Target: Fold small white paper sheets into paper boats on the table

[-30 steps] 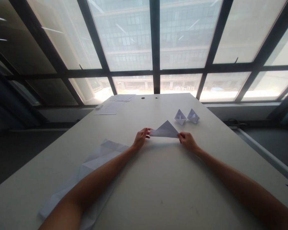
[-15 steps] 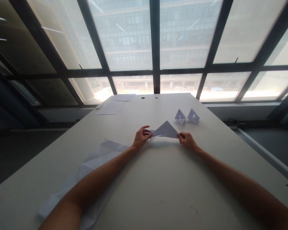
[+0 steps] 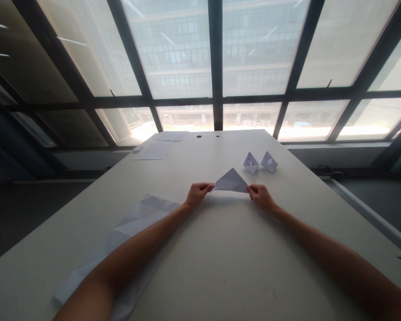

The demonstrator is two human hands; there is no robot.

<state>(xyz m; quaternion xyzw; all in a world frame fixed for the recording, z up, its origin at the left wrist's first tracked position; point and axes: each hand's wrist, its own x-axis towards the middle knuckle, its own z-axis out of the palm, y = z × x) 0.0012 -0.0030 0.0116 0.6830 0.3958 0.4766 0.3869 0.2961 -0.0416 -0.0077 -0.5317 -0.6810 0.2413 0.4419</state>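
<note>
A folded sheet of white paper [image 3: 232, 181], triangular with its peak pointing away from me, is stretched between my hands just above the table. My left hand [image 3: 199, 193] pinches its left corner, fingers closed together. At the opposite corner, my right hand [image 3: 260, 195] grips the paper between thumb and fingers. Beyond my right hand stand two folded paper boats, a left one [image 3: 251, 164] and a right one [image 3: 269, 162], side by side. Under my left forearm lies a large creased sheet of paper [image 3: 130, 226], partly hidden by the arm.
The long white table [image 3: 220, 258] stretches to the windows. Flat paper sheets [image 3: 150, 150] lie at its far left, beside a small white object [image 3: 137, 149] too small to name. Two dark holes, including a cable hole [image 3: 199, 137], sit near the far edge.
My left hand's raised fingers have closed down onto the paper's left corner, and the loose flap there now lies flatter. The right hand has stayed in place.
</note>
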